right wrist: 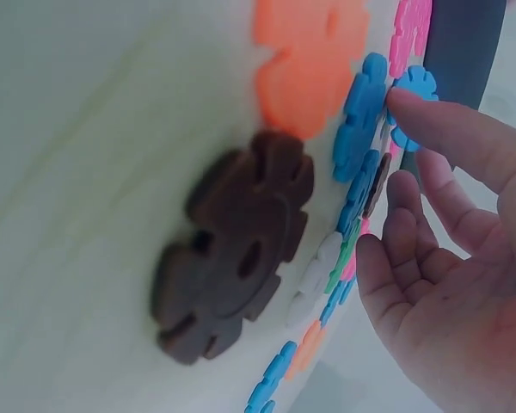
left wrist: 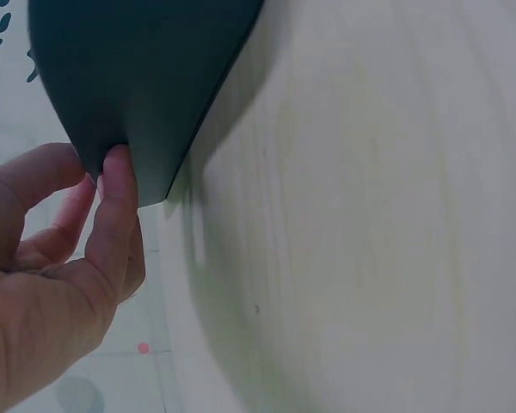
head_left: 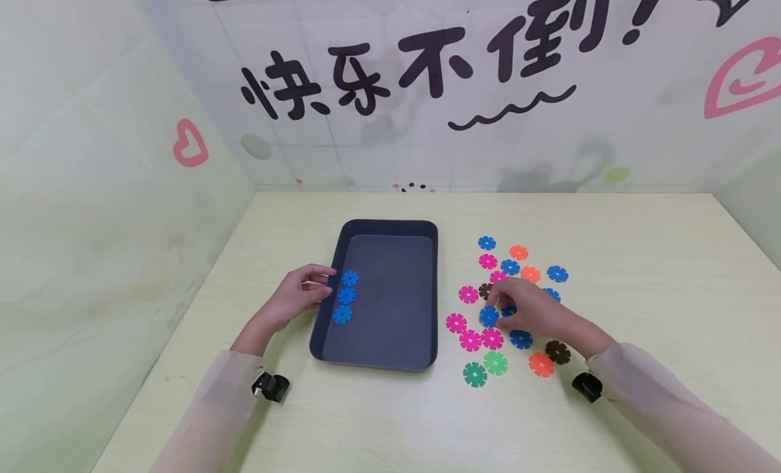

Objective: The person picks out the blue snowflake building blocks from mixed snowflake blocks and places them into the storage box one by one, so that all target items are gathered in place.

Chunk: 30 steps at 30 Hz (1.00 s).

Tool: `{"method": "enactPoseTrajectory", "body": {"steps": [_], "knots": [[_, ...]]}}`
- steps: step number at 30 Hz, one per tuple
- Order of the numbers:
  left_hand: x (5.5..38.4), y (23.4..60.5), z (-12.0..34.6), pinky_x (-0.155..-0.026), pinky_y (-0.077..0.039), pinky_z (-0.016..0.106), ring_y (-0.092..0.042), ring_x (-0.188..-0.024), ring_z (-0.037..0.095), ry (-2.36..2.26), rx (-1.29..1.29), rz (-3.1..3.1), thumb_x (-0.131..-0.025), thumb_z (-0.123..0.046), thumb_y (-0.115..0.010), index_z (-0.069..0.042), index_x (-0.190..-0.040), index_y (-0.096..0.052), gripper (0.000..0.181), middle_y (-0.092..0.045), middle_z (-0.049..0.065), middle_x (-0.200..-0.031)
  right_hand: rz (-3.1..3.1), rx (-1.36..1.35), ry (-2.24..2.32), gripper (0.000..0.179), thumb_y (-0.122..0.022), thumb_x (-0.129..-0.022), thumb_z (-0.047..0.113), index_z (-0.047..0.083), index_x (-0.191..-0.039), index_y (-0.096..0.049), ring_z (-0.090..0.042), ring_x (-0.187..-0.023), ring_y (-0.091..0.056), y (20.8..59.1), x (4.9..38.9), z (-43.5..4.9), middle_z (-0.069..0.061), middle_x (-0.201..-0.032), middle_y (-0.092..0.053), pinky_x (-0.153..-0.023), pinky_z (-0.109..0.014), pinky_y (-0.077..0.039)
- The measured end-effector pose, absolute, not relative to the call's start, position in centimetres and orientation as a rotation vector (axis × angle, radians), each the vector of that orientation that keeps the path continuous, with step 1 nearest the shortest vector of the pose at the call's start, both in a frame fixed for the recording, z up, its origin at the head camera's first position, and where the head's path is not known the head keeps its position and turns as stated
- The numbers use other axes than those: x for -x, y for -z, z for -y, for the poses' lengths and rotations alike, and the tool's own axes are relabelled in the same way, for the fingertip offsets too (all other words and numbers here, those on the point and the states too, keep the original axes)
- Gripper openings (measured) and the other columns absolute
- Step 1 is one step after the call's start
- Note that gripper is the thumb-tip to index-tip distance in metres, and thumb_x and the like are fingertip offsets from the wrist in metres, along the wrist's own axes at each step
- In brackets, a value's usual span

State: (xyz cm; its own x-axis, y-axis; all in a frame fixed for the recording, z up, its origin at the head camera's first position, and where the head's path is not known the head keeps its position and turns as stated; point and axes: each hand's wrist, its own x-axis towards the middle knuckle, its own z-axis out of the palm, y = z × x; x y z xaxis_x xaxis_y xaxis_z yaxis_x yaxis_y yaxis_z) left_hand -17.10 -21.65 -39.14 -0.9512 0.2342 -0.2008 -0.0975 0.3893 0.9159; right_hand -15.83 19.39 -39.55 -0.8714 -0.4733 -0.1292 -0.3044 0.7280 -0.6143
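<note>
A dark grey rectangular tray (head_left: 390,303) lies left of centre on the table. Three blue snowflake discs (head_left: 346,295) line up along its left side. My left hand (head_left: 300,295) grips the tray's left wall, with thumb and fingertips at the edge; the left wrist view shows the bent fingers (left wrist: 119,194) against the outer wall. Over the loose pieces on the right, my right hand (head_left: 532,306) pinches another blue snowflake disc (head_left: 489,316) between thumb and index finger. That disc stands tilted up in the right wrist view. The hand partly covers several discs beneath it.
Loose snowflake discs spread right of the tray: pink (head_left: 468,295), orange (head_left: 541,364), dark brown (head_left: 558,352), light green (head_left: 495,362), dark green (head_left: 474,374) and more blue (head_left: 558,274). A printed backdrop (head_left: 390,148) rises behind the table's far edge.
</note>
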Motion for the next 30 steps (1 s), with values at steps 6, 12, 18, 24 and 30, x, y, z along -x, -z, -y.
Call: {"method": "enactPoseTrajectory", "body": {"steps": [6, 12, 18, 24, 30], "knots": [[17.08, 39.09, 21.68, -0.072, -0.049, 0.032, -0.055, -0.096, 0.028, -1.583, -0.113, -2.351, -0.091, -0.003, -0.054, 0.002, -0.127, -0.047, 0.038, -0.047, 0.021, -0.113, -2.651, 0.608, 0.899, 0.031, -0.08, -0.068, 0.007, 0.01, -0.088, -0.057, -0.018, -0.077, -0.049, 39.48, 15.61, -19.28, 0.001, -0.08, -0.052, -0.063, -0.025, -0.047], [17.05, 39.03, 21.63, -0.073, -0.049, 0.032, -0.054, -0.098, 0.028, -1.589, -0.12, -2.351, -0.091, -0.004, -0.055, 0.002, -0.127, -0.047, 0.038, -0.047, 0.021, -0.113, -2.624, 0.606, 0.922, 0.029, -0.079, -0.07, 0.007, 0.01, -0.087, -0.055, -0.017, -0.077, -0.05, 39.32, 15.47, -19.29, 0.0, -0.08, -0.053, -0.065, -0.025, -0.047], [17.08, 39.19, 21.63, -0.072, -0.05, 0.032, -0.055, -0.097, 0.027, -1.575, -0.115, -2.361, -0.091, -0.004, -0.055, 0.001, -0.127, -0.048, 0.037, -0.048, 0.02, -0.113, -2.588, 0.596, 0.961, 0.021, -0.072, -0.076, 0.003, 0.01, -0.086, -0.055, -0.017, -0.075, -0.05, 39.28, 15.44, -19.46, 0.001, -0.079, -0.053, -0.065, -0.026, -0.047], [17.17, 39.3, 21.66, -0.073, -0.05, 0.032, -0.055, -0.097, 0.027, -1.564, -0.109, -2.365, -0.091, -0.003, -0.054, 0.001, -0.127, -0.048, 0.037, -0.048, 0.019, -0.112, -2.564, 0.595, 0.977, 0.014, -0.068, -0.079, 0.001, 0.009, -0.085, -0.058, -0.017, -0.072, -0.05, 39.37, 15.45, -19.56, 0.001, -0.078, -0.055, -0.062, -0.025, -0.047], [17.1, 39.15, 21.6, -0.072, -0.05, 0.032, -0.055, -0.097, 0.027, -1.574, -0.111, -2.361, -0.091, -0.003, -0.055, 0.001, -0.127, -0.048, 0.037, -0.048, 0.02, -0.113, -2.572, 0.592, 0.972, 0.012, -0.068, -0.08, 0.005, 0.008, -0.09, -0.063, -0.016, -0.07, -0.051, 39.29, 15.2, -19.33, 0.002, -0.077, -0.055, -0.06, -0.024, -0.047]]}}
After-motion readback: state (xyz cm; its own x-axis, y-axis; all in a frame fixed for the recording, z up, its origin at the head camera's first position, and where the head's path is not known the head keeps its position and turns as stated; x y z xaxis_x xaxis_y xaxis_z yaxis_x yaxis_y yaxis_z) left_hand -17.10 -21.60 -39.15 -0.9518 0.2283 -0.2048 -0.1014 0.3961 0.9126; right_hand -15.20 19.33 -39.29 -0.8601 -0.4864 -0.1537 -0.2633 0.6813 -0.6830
